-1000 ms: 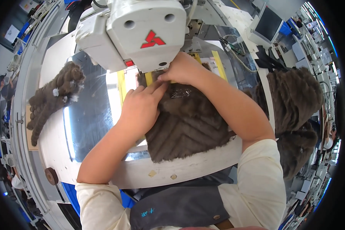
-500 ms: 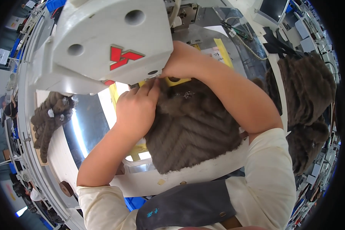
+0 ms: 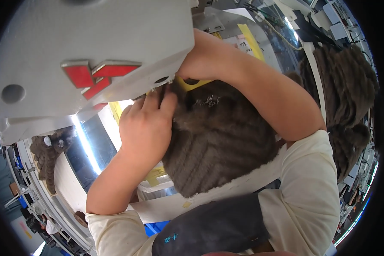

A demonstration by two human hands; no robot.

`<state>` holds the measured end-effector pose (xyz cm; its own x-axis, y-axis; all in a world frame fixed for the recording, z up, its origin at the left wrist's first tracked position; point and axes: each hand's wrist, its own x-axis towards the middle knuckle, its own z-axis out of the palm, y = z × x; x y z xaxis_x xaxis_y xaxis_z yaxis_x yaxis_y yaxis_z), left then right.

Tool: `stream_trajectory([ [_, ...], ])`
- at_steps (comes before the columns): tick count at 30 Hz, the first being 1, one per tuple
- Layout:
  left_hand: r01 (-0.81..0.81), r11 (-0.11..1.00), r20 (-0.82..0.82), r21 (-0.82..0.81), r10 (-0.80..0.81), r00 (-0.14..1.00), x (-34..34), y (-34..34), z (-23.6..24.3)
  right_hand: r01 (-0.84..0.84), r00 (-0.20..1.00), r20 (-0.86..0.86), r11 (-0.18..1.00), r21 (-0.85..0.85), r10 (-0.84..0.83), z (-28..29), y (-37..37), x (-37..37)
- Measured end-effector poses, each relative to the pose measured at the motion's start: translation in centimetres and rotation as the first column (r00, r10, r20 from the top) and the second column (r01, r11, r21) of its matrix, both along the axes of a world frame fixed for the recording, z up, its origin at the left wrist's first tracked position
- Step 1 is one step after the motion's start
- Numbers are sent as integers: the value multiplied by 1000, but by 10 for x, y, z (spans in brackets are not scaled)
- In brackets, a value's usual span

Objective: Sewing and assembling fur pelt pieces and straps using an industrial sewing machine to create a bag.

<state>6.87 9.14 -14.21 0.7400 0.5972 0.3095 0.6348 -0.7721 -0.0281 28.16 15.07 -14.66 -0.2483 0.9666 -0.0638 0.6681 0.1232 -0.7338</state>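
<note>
My left hand (image 3: 145, 126) rests at the left of the dark brown fur piece (image 3: 219, 145), its fingers apart and slightly bent, their tips partly hidden beneath the white sewing machine head (image 3: 89, 38). My right hand (image 3: 200, 59) reaches behind the head's right edge, beside a yellow-edged strip (image 3: 200, 82); its fingers are mostly hidden, so I cannot tell what they hold. White thread (image 3: 208, 100) shows on the fur. The fur spreads over a pale table with a metal plate (image 3: 89, 149) at the left.
More brown fur pieces (image 3: 345, 85) are piled at the right, and a small fur bundle (image 3: 49, 158) with white tufts sits at the left. Scissors and cords (image 3: 277, 25) lie at the back right. A blue bin (image 3: 155, 227) shows under the table's front edge.
The machine head looms much larger and covers more of the upper left, as my view has shifted. Both hands stay at its lower edge, the right one now more hidden.
</note>
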Motion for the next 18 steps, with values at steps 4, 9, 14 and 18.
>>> stream_trajectory([
  [4,-26,999,-10,-31,26,1000,0,-3,2,-89,989,140,958,272,52,-16,4,-2],
  [9,-14,999,29,-34,15,999,1,-4,-2,-54,986,166,947,315,1,-7,-7,-5],
  [14,-60,998,36,-19,60,998,2,-6,-1,-163,946,315,945,282,69,54,-49,6],
  [18,-51,993,55,-109,58,997,0,-6,-2,-347,926,191,934,83,326,56,-67,15],
])
